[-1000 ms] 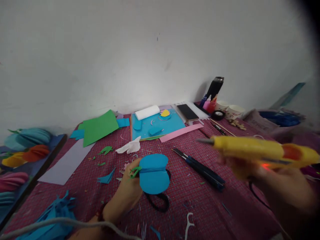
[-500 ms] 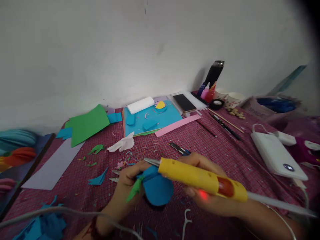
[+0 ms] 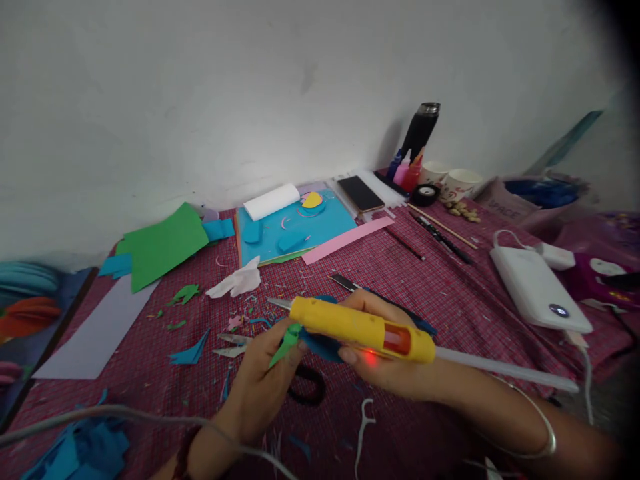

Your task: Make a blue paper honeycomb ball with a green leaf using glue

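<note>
My right hand (image 3: 400, 377) is wrapped round a yellow hot glue gun (image 3: 345, 323). A red light glows on the gun, and a clear glue stick (image 3: 505, 370) sticks out of its back. Its metal nozzle points left, above my left hand (image 3: 263, 380). That hand pinches a round blue paper piece (image 3: 327, 348) with a green paper strip (image 3: 286, 347) on it. The gun hides part of the blue piece, so I cannot tell whether the nozzle touches it. Scissors (image 3: 310, 387) lie under my left hand, blades to the left.
Paper scraps, green paper (image 3: 167, 243) and a lavender sheet (image 3: 100, 333) lie left. A blue sheet (image 3: 320, 227), phone (image 3: 361, 193) and bottle (image 3: 421, 130) are at the back. A utility knife (image 3: 345, 283) is near my right hand; a power bank (image 3: 543, 287) is right. A cable (image 3: 125, 412) crosses the front.
The glue gun has moved left and slightly up with my right hand. The blue piece has turned and is now mostly behind the gun. The scissors' handle has come into view. The view has shifted slightly.
</note>
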`<state>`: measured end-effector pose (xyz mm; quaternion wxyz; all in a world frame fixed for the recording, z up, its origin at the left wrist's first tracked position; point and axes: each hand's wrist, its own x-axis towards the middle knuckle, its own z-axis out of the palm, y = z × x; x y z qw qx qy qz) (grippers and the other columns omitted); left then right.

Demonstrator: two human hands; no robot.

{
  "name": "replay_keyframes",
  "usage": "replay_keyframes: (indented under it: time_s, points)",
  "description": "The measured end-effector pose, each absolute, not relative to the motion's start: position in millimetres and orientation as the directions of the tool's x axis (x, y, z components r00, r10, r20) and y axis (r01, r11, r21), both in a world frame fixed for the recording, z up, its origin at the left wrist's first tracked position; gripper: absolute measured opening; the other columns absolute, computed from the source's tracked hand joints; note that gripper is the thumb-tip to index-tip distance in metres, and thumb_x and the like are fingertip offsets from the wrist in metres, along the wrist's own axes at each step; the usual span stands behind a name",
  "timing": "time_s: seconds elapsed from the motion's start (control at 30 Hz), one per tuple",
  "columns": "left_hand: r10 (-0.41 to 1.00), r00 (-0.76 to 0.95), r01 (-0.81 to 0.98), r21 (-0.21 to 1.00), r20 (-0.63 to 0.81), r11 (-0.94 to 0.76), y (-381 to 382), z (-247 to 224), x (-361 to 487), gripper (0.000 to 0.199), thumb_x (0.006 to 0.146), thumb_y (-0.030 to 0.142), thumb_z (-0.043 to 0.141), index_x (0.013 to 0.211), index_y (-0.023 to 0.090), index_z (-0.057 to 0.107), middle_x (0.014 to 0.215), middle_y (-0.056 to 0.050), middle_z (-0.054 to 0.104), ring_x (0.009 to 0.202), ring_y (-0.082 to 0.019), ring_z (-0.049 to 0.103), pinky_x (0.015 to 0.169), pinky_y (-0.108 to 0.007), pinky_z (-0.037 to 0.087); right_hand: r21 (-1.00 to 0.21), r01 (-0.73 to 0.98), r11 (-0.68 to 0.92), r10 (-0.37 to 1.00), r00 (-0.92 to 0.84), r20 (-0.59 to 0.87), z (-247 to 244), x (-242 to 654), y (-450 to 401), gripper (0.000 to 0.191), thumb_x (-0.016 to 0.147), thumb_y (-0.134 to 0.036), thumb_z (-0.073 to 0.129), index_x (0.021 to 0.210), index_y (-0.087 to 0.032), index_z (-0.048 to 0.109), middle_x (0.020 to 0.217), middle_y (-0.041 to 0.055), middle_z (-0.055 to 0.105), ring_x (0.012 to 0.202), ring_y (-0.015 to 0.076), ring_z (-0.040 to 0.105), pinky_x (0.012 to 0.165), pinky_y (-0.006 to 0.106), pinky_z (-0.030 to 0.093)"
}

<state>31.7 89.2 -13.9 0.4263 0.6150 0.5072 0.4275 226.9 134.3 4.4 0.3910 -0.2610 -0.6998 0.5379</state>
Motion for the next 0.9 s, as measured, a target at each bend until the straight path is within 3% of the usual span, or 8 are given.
replay_keyframes:
  time_s: [0.13,0.3,0.4,0.47,0.63,0.7,0.8,0.9]
  points:
    - [0.987,0.115,0.26,0.955,0.113,-0.14,88.2,-8.9,33.7,0.022,0.091,0.027,0.054,0.103,0.022,0.071,0.099,-0.003,0.074,0.086,-0.018,0.066,0.08,-0.025,0.051,-0.944,-0.091,0.317,0.787,-0.531,0.315,0.4,227.3,134.8,0.022,0.076,-0.017,0.065,0.096,-0.023,0.055,0.086,-0.0018,0.062,0.071,0.0108,0.057,0.061,0.022,0.046]
    - [0.983,0.13,0.281,0.947,0.126,-0.159,86.7,-7.4,33.6,0.023,0.091,0.029,0.053,0.103,0.022,0.072,0.091,-0.003,0.074,0.074,-0.017,0.063,0.073,-0.025,0.052,-0.959,-0.005,0.285,0.788,-0.569,0.237,-0.3,226.8,134.2,0.024,0.075,-0.02,0.069,0.096,-0.022,0.056,0.079,-0.0034,0.061,0.061,0.0087,0.053,0.052,0.019,0.041]
    - [0.984,0.139,0.265,0.953,0.114,-0.148,86.3,-10.6,32.9,0.024,0.091,0.031,0.053,0.101,0.023,0.073,0.092,-0.003,0.074,0.078,-0.018,0.064,0.076,-0.026,0.052,-0.971,-0.011,0.24,0.8,-0.564,0.204,2.9,225.6,134.3,0.022,0.074,-0.02,0.068,0.092,-0.021,0.055,0.076,-0.0032,0.06,0.06,0.0089,0.052,0.05,0.019,0.041]
    - [0.989,0.131,0.226,0.969,0.068,-0.097,87.1,-12.7,31.9,0.023,0.089,0.032,0.056,0.099,0.023,0.075,0.09,-0.004,0.074,0.079,-0.019,0.065,0.076,-0.028,0.052,-0.98,-0.075,0.184,0.799,-0.569,0.194,6.8,227.9,136.0,0.022,0.075,-0.02,0.067,0.092,-0.021,0.053,0.08,-0.0012,0.063,0.064,0.0111,0.057,0.054,0.022,0.046]
    - [0.994,0.063,0.003,0.996,-0.093,0.093,92.3,-17.7,25.5,0.019,0.073,0.037,0.071,0.081,0.021,0.077,0.073,-0.004,0.074,0.06,-0.019,0.063,0.055,-0.028,0.053,-0.956,-0.263,0.133,0.772,-0.577,0.266,14.9,249.4,144.5,0.022,0.085,-0.04,0.065,0.09,-0.023,0.052,0.082,0.0013,0.066,0.07,0.0135,0.063,0.057,0.024,0.051]
    - [0.99,0.024,-0.057,0.989,-0.137,0.138,93.8,-19.7,21.9,0.018,0.07,0.035,0.072,0.078,0.02,0.076,0.079,-0.006,0.076,0.065,-0.022,0.067,0.058,-0.031,0.056,-0.957,-0.266,0.113,0.749,-0.61,0.258,14.0,257.9,146.7,0.026,0.084,-0.044,0.066,0.091,-0.023,0.054,0.08,0.0011,0.064,0.066,0.0124,0.06,0.053,0.022,0.048]
    - [0.987,-0.026,-0.113,0.981,-0.159,0.155,95.2,-21.9,18.4,0.027,0.068,0.032,0.072,0.093,0.021,0.077,0.098,-0.009,0.076,0.083,-0.028,0.071,0.071,-0.038,0.059,-0.976,-0.199,0.087,0.7,-0.685,0.202,9.3,262.9,147.1,0.031,0.081,-0.047,0.07,0.091,-0.022,0.055,0.075,0.0008,0.061,0.061,0.0115,0.054,0.05,0.022,0.043]
    - [0.984,-0.037,-0.117,0.979,-0.173,0.168,97.9,-22.9,19.6,0.029,0.067,0.034,0.072,0.092,0.021,0.077,0.099,-0.01,0.076,0.088,-0.031,0.071,0.075,-0.042,0.059,-0.986,-0.12,0.116,0.687,-0.707,0.167,4.0,259.8,146.7,0.037,0.077,-0.051,0.072,0.084,-0.02,0.054,0.069,-0.0016,0.054,0.057,0.0098,0.045,0.048,0.022,0.037]
